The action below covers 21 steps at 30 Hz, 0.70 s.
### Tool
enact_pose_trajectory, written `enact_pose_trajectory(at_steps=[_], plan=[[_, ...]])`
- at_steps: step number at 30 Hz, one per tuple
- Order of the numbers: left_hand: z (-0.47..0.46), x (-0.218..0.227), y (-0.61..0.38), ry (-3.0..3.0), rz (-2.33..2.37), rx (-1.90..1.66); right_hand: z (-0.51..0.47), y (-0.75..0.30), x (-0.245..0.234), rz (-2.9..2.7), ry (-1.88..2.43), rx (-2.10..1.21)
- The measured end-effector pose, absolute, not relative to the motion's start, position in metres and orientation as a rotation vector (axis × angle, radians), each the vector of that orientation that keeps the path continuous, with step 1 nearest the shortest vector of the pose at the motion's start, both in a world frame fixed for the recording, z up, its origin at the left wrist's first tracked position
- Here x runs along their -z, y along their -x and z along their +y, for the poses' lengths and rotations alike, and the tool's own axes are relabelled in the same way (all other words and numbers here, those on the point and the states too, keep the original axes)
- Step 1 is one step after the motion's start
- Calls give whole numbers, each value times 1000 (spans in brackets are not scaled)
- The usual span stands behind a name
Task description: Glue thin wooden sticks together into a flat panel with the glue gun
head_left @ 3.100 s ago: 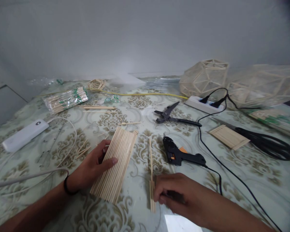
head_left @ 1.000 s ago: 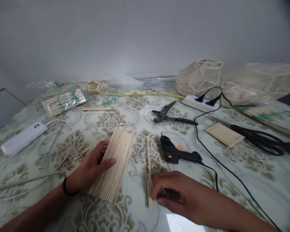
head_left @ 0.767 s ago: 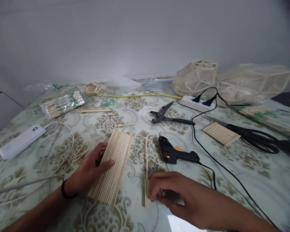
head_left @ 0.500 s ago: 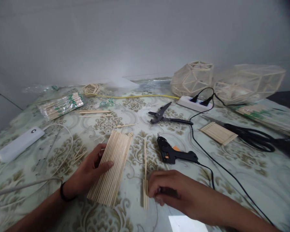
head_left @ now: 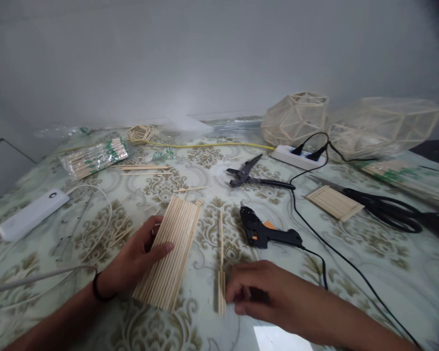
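My left hand (head_left: pixel 142 261) grips a flat panel of bamboo sticks (head_left: pixel 171 256) laid side by side, its thumb across the top and its fingers under the left edge. A few short sticks (head_left: pixel 221 297) and one longer stick (head_left: pixel 221 239) lie lengthwise just right of the panel. Beside the short sticks rests my right hand (head_left: pixel 254 290), its fingers curled and the thumb a little apart. Its fingertips are at their right edge, and I see nothing held between them. Beyond this hand lies a black glue gun (head_left: pixel 267 231) on its side.
Black cutters (head_left: pixel 247 178) lie behind the glue gun. A white power strip (head_left: pixel 296 157) with plugs, a small stick panel (head_left: pixel 334 202) and scissors (head_left: pixel 380 207) are on the right. Bagged sticks (head_left: pixel 95 157) and a white device (head_left: pixel 32 214) are left. Polyhedral stick frames (head_left: pixel 296 119) stand at the back.
The view has shifted slightly. My right thumb and fingers have spread a little apart beside the short sticks. My left hand keeps its hold on the panel.
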<state>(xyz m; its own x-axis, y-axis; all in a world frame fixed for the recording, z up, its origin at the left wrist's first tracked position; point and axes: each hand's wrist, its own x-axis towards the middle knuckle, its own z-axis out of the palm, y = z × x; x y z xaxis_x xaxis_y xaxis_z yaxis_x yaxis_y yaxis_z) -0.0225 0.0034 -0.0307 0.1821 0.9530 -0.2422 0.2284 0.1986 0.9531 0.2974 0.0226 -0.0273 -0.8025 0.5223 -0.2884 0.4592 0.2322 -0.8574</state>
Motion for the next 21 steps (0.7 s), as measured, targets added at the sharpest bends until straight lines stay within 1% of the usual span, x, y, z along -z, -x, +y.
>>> enact_pose_trajectory(at_steps=[21], plan=[[4, 29, 21, -1302, 1286, -786, 24, -299, 23, -2378, 962, -1690]])
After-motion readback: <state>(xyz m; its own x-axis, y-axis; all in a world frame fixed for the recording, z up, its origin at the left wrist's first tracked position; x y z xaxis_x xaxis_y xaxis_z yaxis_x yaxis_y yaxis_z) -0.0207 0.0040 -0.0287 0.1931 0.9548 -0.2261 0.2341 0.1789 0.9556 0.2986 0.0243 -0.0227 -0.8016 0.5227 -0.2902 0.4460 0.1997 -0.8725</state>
